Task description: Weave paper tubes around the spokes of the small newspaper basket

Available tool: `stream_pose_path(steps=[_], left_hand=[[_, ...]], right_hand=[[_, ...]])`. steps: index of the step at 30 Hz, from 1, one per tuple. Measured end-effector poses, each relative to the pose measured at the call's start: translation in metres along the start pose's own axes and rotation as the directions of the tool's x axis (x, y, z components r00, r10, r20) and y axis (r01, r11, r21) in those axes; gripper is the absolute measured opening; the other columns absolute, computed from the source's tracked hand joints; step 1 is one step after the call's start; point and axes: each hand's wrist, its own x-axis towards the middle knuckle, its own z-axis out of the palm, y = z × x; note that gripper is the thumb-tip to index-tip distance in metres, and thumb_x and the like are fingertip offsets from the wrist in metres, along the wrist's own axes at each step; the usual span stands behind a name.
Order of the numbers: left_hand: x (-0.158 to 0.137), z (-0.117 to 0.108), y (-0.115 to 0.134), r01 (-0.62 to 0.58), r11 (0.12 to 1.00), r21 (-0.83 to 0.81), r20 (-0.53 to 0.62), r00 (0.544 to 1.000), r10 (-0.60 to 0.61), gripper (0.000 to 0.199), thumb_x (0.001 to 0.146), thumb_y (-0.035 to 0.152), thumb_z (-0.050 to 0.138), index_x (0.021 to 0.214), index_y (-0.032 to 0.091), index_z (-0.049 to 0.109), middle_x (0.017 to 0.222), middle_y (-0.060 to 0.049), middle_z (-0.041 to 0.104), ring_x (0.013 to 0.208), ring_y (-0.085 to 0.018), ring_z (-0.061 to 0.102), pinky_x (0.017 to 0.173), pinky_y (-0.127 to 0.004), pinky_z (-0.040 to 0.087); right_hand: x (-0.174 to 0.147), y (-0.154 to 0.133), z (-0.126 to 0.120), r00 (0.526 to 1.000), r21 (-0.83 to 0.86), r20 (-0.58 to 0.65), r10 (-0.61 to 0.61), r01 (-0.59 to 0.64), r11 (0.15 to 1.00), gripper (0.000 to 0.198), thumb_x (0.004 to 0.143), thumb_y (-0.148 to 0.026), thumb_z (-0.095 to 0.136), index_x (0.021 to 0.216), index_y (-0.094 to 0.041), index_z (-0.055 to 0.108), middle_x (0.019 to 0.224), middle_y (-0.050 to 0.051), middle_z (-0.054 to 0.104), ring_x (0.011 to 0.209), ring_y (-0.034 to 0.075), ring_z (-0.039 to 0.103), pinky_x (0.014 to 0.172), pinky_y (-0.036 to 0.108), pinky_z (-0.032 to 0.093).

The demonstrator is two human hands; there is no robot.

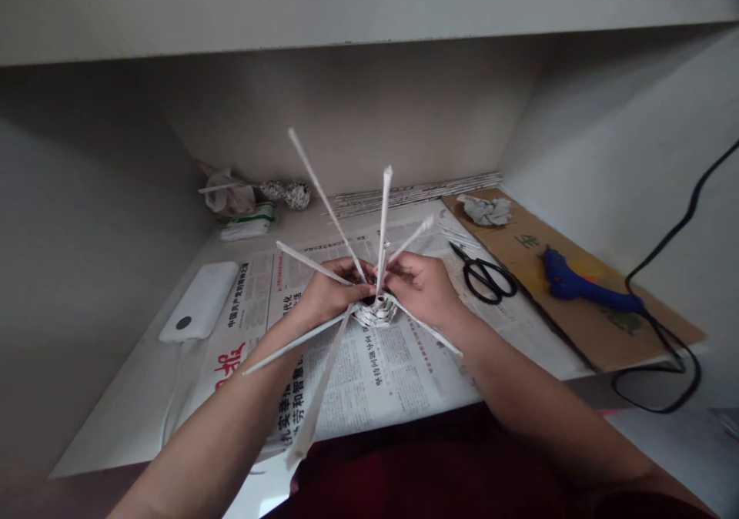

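Between my hands, above the newspaper, is a small woven paper basket [375,315] made of rolled newsprint. Several rolled paper sticks stand out from it, one upright stick [386,219] pointing away and a longer flattened one [323,396] reaching toward my body. My left hand [335,288] closes on the basket's left rim, thumb and fingers pinched at the base of the sticks. On the opposite side my right hand [421,284] grips the rim, its fingers bent around the weave. The fingertips partly hide the far side of the basket.
Newspaper sheets [398,380] cover the desk. Black-handled scissors [485,272] lie right of my hands, near a blue glue gun [589,284] with a black cord on cardboard [531,272]. A white power bank [199,303] sits left; paper sticks [416,194] lie along the back wall.
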Motion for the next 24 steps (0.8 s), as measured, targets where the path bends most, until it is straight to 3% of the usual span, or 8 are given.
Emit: stream_pose_path(steps=[4, 7, 15, 18, 24], left_hand=[[-0.002, -0.001, 0.005, 0.000, 0.997, 0.073, 0.057, 0.998, -0.005, 0.013, 0.068, 0.024, 0.077, 0.079, 0.016, 0.074, 0.074, -0.003, 0.073, 0.065, -0.014, 0.064, 0.064, -0.026, 0.053], [-0.004, 0.001, 0.007, -0.016, 0.995, 0.096, 0.043, 0.999, 0.012, 0.010, 0.071, 0.024, 0.074, 0.079, 0.017, 0.074, 0.077, -0.004, 0.074, 0.068, -0.015, 0.066, 0.065, -0.027, 0.053], [-0.003, 0.004, 0.008, -0.002, 0.995, 0.096, -0.047, 0.999, 0.007, 0.015, 0.068, 0.026, 0.076, 0.079, 0.015, 0.076, 0.075, -0.006, 0.075, 0.068, -0.017, 0.067, 0.067, -0.028, 0.053], [-0.003, 0.003, 0.010, 0.010, 0.998, 0.069, -0.068, 0.998, -0.005, 0.014, 0.067, 0.026, 0.076, 0.075, 0.014, 0.076, 0.074, -0.007, 0.074, 0.068, -0.017, 0.067, 0.067, -0.029, 0.053], [-0.004, 0.005, 0.013, 0.066, 0.996, 0.064, -0.108, 0.992, -0.059, 0.011, 0.067, 0.021, 0.072, 0.075, 0.014, 0.076, 0.074, -0.008, 0.075, 0.068, -0.018, 0.067, 0.070, -0.032, 0.055]], right_hand=[[-0.001, -0.006, -0.004, 0.946, -0.259, 0.028, -0.324, 0.320, 0.911, 0.014, 0.081, -0.014, 0.059, 0.085, -0.023, 0.069, 0.085, 0.003, 0.071, 0.087, 0.020, 0.062, 0.079, 0.033, 0.047], [0.000, -0.010, -0.006, 0.914, -0.349, 0.091, -0.394, 0.400, 0.847, 0.016, 0.082, -0.011, 0.055, 0.084, -0.023, 0.066, 0.092, 0.003, 0.071, 0.096, 0.021, 0.060, 0.087, 0.035, 0.042], [-0.004, -0.015, -0.009, 0.946, -0.593, 0.185, -0.265, 0.322, 0.738, 0.012, 0.087, -0.018, 0.052, 0.094, -0.022, 0.062, 0.085, 0.001, 0.069, 0.085, 0.020, 0.059, 0.083, 0.036, 0.029], [-0.003, -0.012, -0.011, 0.966, -0.578, 0.191, -0.175, 0.255, 0.775, 0.011, 0.087, -0.019, 0.052, 0.090, -0.022, 0.062, 0.083, 0.001, 0.069, 0.080, 0.019, 0.059, 0.081, 0.036, 0.030], [-0.004, -0.008, -0.010, 0.993, -0.469, 0.118, -0.020, 0.073, 0.880, 0.007, 0.080, -0.019, 0.057, 0.075, -0.023, 0.060, 0.072, -0.001, 0.065, 0.062, 0.014, 0.053, 0.061, 0.029, 0.034]])
